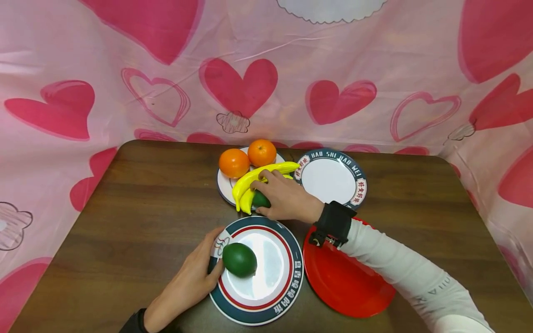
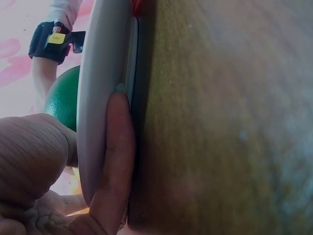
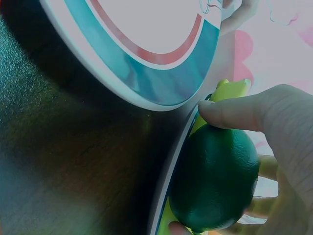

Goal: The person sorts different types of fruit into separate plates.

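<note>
My left hand (image 1: 189, 275) grips the left edge of a white plate with a dark blue rim (image 1: 233, 311), thumb over the rim and a finger underneath, as the left wrist view shows. On that plate lies a dark green oval fruit (image 1: 239, 260). My right hand (image 1: 287, 196) holds a second dark green oval fruit (image 3: 215, 176) between thumb and curled fingers, at the front of the back plate (image 1: 225, 185). Yellow bananas (image 1: 258, 177) lie against this fruit on the back plate, partly hidden by my hand. Two oranges (image 1: 234, 163) sit behind them.
A white plate with a lettered blue rim (image 1: 361, 173) stands at the back right. A red plate (image 1: 345, 286) lies under my right forearm, close beside the blue-rimmed plate. A pink heart-patterned cloth (image 1: 291, 60) hangs behind the brown wooden table (image 1: 125, 222).
</note>
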Demonstrator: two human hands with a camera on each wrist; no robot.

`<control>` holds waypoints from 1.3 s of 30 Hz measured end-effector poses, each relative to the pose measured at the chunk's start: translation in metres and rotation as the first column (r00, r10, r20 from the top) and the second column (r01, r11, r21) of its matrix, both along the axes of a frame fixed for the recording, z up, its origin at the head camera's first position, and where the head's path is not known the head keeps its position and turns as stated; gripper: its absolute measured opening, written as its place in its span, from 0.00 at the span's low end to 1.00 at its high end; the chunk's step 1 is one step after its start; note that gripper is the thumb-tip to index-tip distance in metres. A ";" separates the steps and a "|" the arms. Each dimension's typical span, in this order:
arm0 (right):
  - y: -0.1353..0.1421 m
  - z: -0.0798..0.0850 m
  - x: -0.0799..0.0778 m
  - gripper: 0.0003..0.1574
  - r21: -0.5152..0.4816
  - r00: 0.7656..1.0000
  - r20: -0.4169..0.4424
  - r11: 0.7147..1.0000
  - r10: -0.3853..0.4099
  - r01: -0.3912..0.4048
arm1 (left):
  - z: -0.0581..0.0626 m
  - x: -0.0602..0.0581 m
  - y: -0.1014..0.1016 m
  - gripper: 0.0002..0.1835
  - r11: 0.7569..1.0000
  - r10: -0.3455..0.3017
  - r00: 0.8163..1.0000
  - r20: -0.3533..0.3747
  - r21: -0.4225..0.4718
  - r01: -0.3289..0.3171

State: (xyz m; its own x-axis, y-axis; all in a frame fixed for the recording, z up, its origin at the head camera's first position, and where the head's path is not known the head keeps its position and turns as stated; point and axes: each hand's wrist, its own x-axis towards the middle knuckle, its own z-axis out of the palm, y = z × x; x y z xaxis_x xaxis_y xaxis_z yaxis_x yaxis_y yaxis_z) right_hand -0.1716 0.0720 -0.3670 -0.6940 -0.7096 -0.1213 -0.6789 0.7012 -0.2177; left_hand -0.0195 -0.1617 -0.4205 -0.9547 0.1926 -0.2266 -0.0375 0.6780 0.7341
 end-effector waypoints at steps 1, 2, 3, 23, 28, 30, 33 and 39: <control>0.000 -0.001 0.000 0.41 0.000 1.000 -0.002 1.000 0.001 -0.001 | 0.000 0.000 0.000 0.39 1.000 0.000 1.000 0.000 0.001 0.000; 0.000 -0.001 0.000 0.40 -0.002 1.000 -0.002 1.000 0.000 0.000 | 0.000 0.000 0.000 0.39 1.000 -0.001 1.000 0.000 0.002 0.001; 0.000 -0.001 0.000 0.40 -0.006 1.000 0.001 1.000 -0.002 0.002 | 0.000 0.000 0.000 0.39 1.000 -0.001 1.000 -0.001 0.003 0.001; 0.006 0.010 0.009 0.40 -0.022 0.997 -0.073 0.999 0.036 -0.038 | -0.001 -0.002 0.001 0.40 1.000 -0.006 1.000 0.023 -0.001 0.006; 0.006 0.022 0.017 0.38 -0.024 0.993 -0.112 0.999 0.040 -0.043 | -0.001 -0.003 0.002 0.40 1.000 -0.008 1.000 0.030 0.002 0.008; 0.005 0.028 0.022 0.39 -0.022 0.994 -0.106 0.999 0.042 -0.044 | -0.001 -0.004 0.002 0.41 1.000 -0.008 0.999 0.032 0.002 0.008; 0.006 0.038 0.032 0.40 -0.010 0.994 -0.089 0.998 0.057 -0.058 | -0.002 -0.004 0.002 0.41 1.000 -0.011 1.000 0.024 -0.003 0.011; 0.009 0.057 0.057 0.38 -0.018 0.989 -0.071 0.991 0.131 -0.133 | -0.002 -0.003 0.001 0.41 1.000 -0.025 1.000 -0.014 -0.004 0.025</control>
